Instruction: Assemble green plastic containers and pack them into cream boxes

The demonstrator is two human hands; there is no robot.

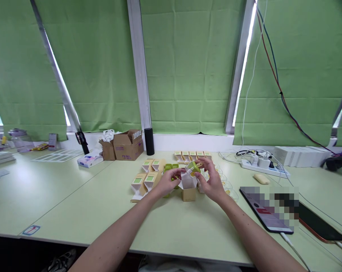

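Observation:
My right hand (212,182) grips a small clear container with a green lid and a small loop (192,168), held tilted above an open small cardboard box (189,194). That box stands upright on the table with its white inner flaps spread. My left hand (168,182) is closed at the box's left side, its fingers curled by the flap; part of its grip is hidden. Green lids (171,166) lie just behind my left hand. Several clear containers with yellow parts (229,186) stand to the right, partly behind my right hand.
Small kraft boxes with green labels (150,179) stand left of my hands, and a further row (192,156) at the back. Phones (265,209) with charging cables, a power strip (264,167) and an earbud case (261,178) lie right. A larger carton (128,147) and black cylinder (149,141) stand back left.

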